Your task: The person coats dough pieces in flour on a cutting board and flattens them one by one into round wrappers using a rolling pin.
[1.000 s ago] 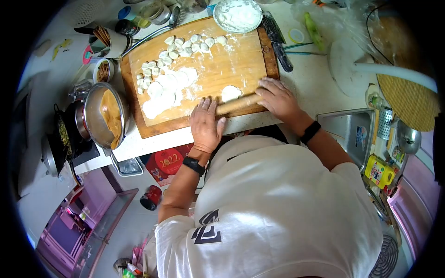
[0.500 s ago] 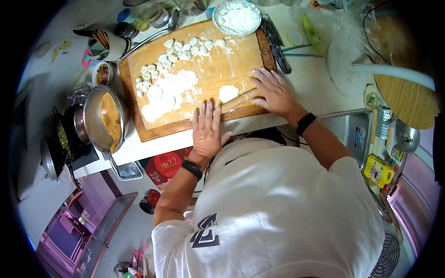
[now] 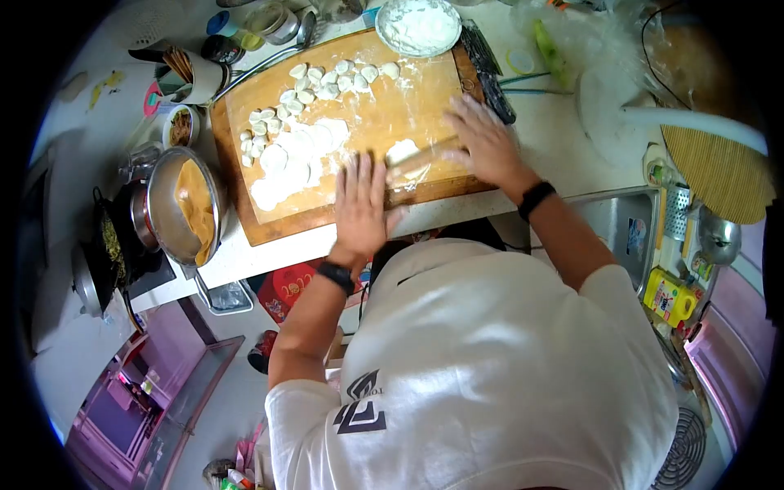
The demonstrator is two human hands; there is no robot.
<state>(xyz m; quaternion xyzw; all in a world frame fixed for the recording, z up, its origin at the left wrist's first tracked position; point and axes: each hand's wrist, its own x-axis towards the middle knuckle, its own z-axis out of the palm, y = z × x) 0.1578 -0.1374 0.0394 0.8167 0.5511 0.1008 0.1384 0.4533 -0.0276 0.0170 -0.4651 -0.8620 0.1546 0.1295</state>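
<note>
A wooden rolling pin point(image 3: 426, 158) lies on the floured wooden board point(image 3: 273, 233), across a small round piece of dough point(image 3: 401, 150). My left hand point(image 3: 360, 202) rests on the pin's left end, fingers straight and pointing away from me. On the right end lies my right hand point(image 3: 487, 147), its fingers stretched out and slightly blurred. Both palms cover the pin's ends. Left of my left hand, flat round dough wrappers point(image 3: 286, 167) overlap in a floury pile. Behind them sit several small dough pieces point(image 3: 329, 77).
A bowl of flour point(image 3: 419, 28) stands at the board's far edge. To the left are a metal bowl point(image 3: 167, 214) with a brownish filling and a small bowl point(image 3: 180, 128). A sink point(image 3: 612, 224) is at the right. A dark wrapped bundle point(image 3: 492, 94) lies by the board's right edge.
Both hands have slid away from me with the rolling pin, which now crosses the dough piece instead of lying at its near edge.
</note>
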